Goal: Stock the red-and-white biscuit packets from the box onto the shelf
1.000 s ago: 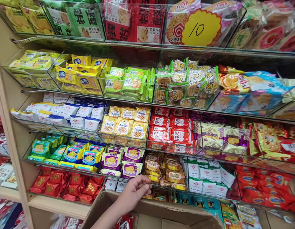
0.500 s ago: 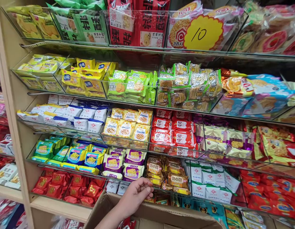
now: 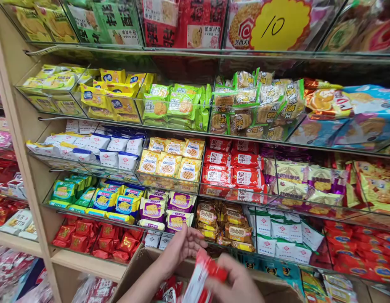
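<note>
My left hand [image 3: 184, 245] is over the back edge of a cardboard box [image 3: 261, 280], palm turned to the right, fingers apart and holding nothing. Just right of it, my right hand [image 3: 232, 280] grips a red and white packet [image 3: 199, 275], both slightly blurred. The packet's top end comes close to my left fingers. More red packets [image 3: 171, 290] lie inside the box, partly hidden by my left forearm. Behind my hands are purple soda biscuit packets [image 3: 179, 216] and brown packets [image 3: 229, 223] in clear trays.
Shelves with clear dividers rise in front, holding red packets [image 3: 234, 168], yellow cookies packets [image 3: 169, 164] and green packets [image 3: 182, 103]. A yellow price tag [image 3: 280, 25] hangs at the top. A wooden upright [image 3: 27, 168] stands at the left.
My right hand has come into view from below with the red and white packet. My left hand has opened and risen slightly. The view has shifted a little closer to the shelves.
</note>
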A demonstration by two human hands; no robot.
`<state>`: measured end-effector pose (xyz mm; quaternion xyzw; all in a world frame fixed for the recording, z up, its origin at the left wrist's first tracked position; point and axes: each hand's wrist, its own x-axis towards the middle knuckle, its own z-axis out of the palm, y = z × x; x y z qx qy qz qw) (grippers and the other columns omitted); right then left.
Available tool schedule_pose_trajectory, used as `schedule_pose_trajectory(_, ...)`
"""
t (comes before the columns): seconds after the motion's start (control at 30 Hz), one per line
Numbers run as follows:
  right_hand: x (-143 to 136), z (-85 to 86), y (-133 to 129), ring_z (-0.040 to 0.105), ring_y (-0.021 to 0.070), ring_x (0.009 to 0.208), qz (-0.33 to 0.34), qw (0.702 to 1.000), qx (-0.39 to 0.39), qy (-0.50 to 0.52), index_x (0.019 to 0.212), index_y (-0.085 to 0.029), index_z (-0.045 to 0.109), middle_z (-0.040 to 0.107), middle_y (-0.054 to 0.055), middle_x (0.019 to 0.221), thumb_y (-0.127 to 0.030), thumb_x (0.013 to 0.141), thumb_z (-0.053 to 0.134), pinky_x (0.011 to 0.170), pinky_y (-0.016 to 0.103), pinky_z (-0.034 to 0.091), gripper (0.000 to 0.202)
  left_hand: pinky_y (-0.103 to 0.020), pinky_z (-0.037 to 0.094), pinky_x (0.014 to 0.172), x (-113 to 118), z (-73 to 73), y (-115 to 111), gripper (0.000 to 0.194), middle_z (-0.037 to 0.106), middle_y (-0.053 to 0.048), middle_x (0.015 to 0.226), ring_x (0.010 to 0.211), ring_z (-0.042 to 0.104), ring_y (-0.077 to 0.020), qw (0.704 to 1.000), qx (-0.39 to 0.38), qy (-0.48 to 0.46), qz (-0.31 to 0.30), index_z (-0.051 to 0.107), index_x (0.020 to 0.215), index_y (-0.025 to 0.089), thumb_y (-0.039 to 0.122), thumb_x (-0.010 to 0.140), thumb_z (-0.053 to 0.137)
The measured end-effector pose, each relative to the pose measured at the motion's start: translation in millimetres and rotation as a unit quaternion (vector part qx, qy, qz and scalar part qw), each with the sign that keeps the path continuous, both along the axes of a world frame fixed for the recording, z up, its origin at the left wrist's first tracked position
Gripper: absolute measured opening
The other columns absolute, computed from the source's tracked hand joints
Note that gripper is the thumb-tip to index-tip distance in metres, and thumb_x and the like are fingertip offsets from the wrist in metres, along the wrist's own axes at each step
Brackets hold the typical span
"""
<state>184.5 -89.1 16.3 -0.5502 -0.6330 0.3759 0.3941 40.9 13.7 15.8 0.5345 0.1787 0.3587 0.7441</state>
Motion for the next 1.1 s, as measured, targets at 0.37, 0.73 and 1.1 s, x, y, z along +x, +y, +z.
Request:
schedule_pose_trajectory(0.37,22.6,0.9,11.9,0.059,0.0171,0.072,-0.132,0.918,0.007,0.374,0.078,-0.017,0.054,0.064,0.003,0.079,-0.041,0.068,0.066,0.067,0.031,0.048,0.029,-0.024,0.043,0.071,4.4,4.6,-6.7,0.040,0.062,-0.003,0.091,0.078,0.056,-0.0139,0.988,0.121,0.100,-0.016,0.054,0.101,0.016,0.029,0.067,0.071)
schedule_pose_trajectory(0.73,26.8,0.3,5.3,0.059,0.0157,0.068,-0.253,0.932,0.186,0.179,0.074,-0.017,0.060,0.063,0.004,0.074,-0.038,0.072,0.061,0.061,0.025,0.050,0.021,-0.029,0.047,0.070,6.0,4.4,-8.5,0.040,0.060,-0.006,0.097,0.085,0.058,-0.0176,0.991,0.095,0.079,0.048,0.049,0.105,0.019,0.043,0.075,0.060)
schedule_pose_trajectory(1.1,8.2,-17.0,3.6,0.049,0.0224,0.109,-0.071,0.873,0.435,-0.209,0.095,-0.021,0.056,0.051,0.010,0.117,-0.017,0.072,0.058,0.086,0.034,0.048,0.024,-0.028,0.042,0.076,8.6,7.3,-9.2,0.071,0.063,-0.005,0.095,0.084,0.058,-0.0144,0.997,0.074,-0.013,-0.025,0.019,0.132,0.024,0.026,0.076,0.063)
